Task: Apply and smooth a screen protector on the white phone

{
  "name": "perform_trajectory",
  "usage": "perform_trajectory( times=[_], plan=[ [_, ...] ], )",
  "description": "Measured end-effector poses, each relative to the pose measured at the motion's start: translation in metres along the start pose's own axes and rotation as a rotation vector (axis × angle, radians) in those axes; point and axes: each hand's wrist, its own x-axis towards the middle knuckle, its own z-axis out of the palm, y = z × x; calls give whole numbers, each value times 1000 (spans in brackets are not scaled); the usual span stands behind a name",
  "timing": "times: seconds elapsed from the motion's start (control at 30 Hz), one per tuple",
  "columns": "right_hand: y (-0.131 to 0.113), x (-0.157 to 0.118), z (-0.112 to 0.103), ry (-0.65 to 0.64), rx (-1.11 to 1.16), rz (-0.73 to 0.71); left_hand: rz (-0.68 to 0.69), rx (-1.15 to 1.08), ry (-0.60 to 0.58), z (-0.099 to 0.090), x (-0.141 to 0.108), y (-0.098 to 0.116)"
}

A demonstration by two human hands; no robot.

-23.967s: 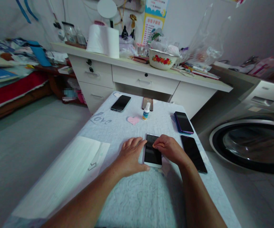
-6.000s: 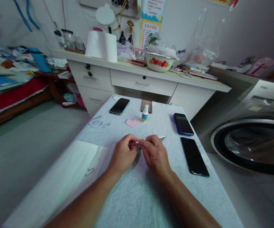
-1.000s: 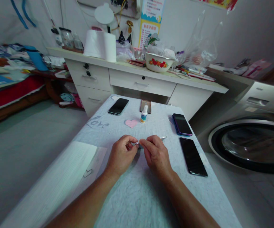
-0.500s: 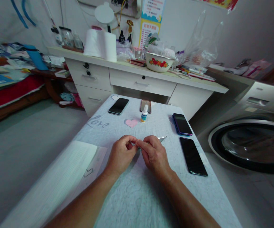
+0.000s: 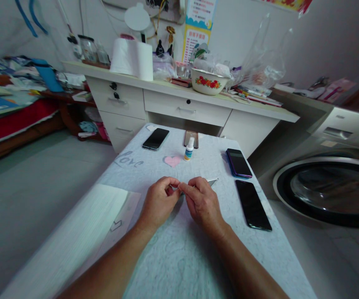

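My left hand [image 5: 161, 200] and my right hand [image 5: 202, 200] meet over the middle of the table, fingertips pinched together and touching. Whatever lies between the fingertips is too small to make out. A thin, shiny object [image 5: 212, 181] sticks out behind my right hand, most of it hidden. Beyond the hands stands a small white spray bottle [image 5: 188, 150], upright beside a pink heart printed on the cloth [image 5: 154, 257].
A black phone [image 5: 156, 139] lies at the back left. On the right are stacked phones [image 5: 239, 163] and a larger black phone [image 5: 253, 205]. Behind the bottle lies a brownish case [image 5: 195, 133]. A white drawer desk [image 5: 167, 101] stands behind, a washing machine [image 5: 332, 145] at right.
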Motion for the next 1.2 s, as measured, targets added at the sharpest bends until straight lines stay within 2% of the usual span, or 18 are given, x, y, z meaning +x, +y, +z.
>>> perform_trajectory(
  times=[0.17, 0.4, 0.87, 1.2],
  plan=[
    [4, -1, 0, 6, 2, 1, 44, 48, 0, 1, -1, -2],
    [15, -6, -9, 1, -6, 81, 93, 66, 1, 0, -2, 0],
    [39, -9, -27, 35, -66, 232, 77, 92, -4, 0, -2, 1],
    [55, -10, -35, 118, -70, 296, 67, 67, -6, 1, -2, 0]
  ],
)
